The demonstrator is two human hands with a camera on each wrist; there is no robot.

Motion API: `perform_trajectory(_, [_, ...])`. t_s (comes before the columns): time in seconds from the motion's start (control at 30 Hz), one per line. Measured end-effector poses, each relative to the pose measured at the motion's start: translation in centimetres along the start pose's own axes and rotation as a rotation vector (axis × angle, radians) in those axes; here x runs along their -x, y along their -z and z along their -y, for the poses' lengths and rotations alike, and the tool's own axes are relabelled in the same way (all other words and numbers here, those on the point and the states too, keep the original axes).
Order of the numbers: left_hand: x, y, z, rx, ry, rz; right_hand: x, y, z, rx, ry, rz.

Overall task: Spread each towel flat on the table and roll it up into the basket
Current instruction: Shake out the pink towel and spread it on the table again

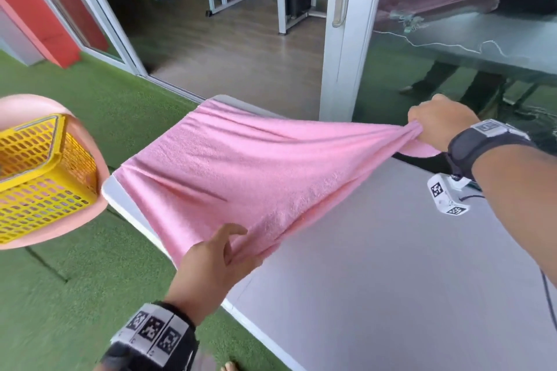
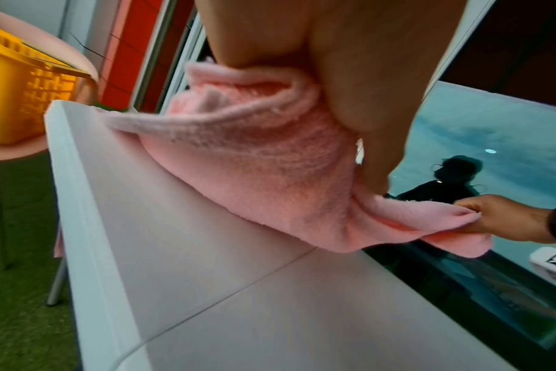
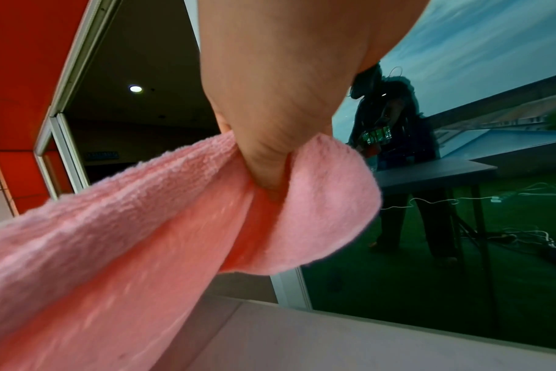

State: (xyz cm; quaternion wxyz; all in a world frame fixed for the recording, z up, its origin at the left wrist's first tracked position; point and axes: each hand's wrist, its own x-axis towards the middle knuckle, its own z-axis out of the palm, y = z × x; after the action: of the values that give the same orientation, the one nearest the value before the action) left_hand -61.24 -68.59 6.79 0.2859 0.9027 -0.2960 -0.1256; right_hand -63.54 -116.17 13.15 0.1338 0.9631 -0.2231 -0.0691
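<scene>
A pink towel (image 1: pixel 241 172) is stretched over the left end of the grey table (image 1: pixel 376 265), its far edge lying on the tabletop and its near side lifted. My left hand (image 1: pixel 223 253) pinches the near corner above the table's front edge. At the back, my right hand (image 1: pixel 434 126) grips the other corner in a fist, the cloth bunched and taut. In the left wrist view the towel (image 2: pixel 270 170) hangs from my left hand (image 2: pixel 365 113). The right wrist view shows the towel (image 3: pixel 143 238) squeezed in my right hand (image 3: pixel 270 150). A yellow basket (image 1: pixel 39 178) sits to the left.
The basket rests on a pink round chair seat (image 1: pixel 99 141) beside the table's left end. Green artificial turf (image 1: pixel 75 295) covers the floor. A glass sliding door (image 1: pixel 340 33) stands right behind the table. The table's right half is bare.
</scene>
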Motion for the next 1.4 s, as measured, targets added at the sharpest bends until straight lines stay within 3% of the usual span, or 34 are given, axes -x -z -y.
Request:
perform_trajectory(0.27, [3.6,-3.6,-3.4,-0.431,0.090,0.192,3.0,-3.1,-6.1,-0.097,0.047,-0.026])
perform_trajectory(0.47, [5.2,-3.2,-4.7,-0.526,0.039,0.075,6.1,-2.8,-7.4,-0.067,0.048,-0.094])
perform_trajectory(0.7, [6.9,-4.2,-4.2,-0.403,-0.009,-0.063,8.8,-2.1,-7.0,0.052,0.066,-0.034])
perform_trajectory(0.93, [10.1,-5.3,-6.3,-0.332,-0.080,-0.108,9.4,-2.9,-9.1,-0.025,0.177,-0.124])
perform_trajectory(1.17, [13.0,-11.7,-9.7,-0.289,0.073,0.004,8.1,-7.9,-14.4,-0.027,0.266,-0.215])
perform_trajectory(1.4, [15.5,-18.5,-14.3,-0.228,0.267,-0.046,8.5,-11.9,-19.0,0.137,0.332,-0.106])
